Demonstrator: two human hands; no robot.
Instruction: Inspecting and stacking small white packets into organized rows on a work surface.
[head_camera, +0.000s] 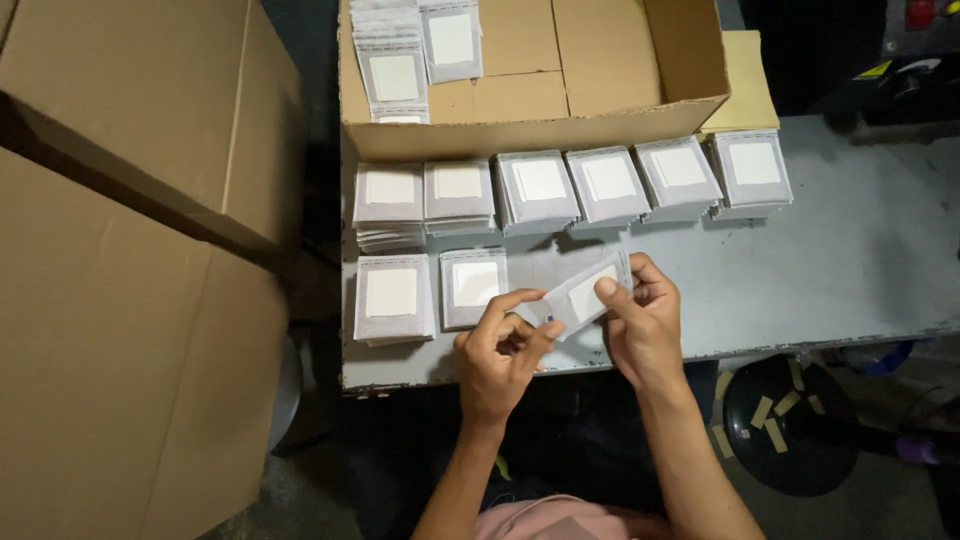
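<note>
Both hands hold one small grey pouch (583, 294) with a white square label, tilted, just above the near edge of the grey table (850, 270). My left hand (500, 355) pinches its lower left end. My right hand (640, 325) grips its upper right end, thumb on the label. Several stacks of the same grey pouches (610, 185) stand in a row behind the hands, and two more stacks (393, 297) lie to the left of my left hand.
An open cardboard box (600, 125) at the table's back holds more pouches (410, 55) in its left corner. Large cardboard boxes (130, 280) stand to the left. A round black stool (790, 425) with tape strips sits low on the right.
</note>
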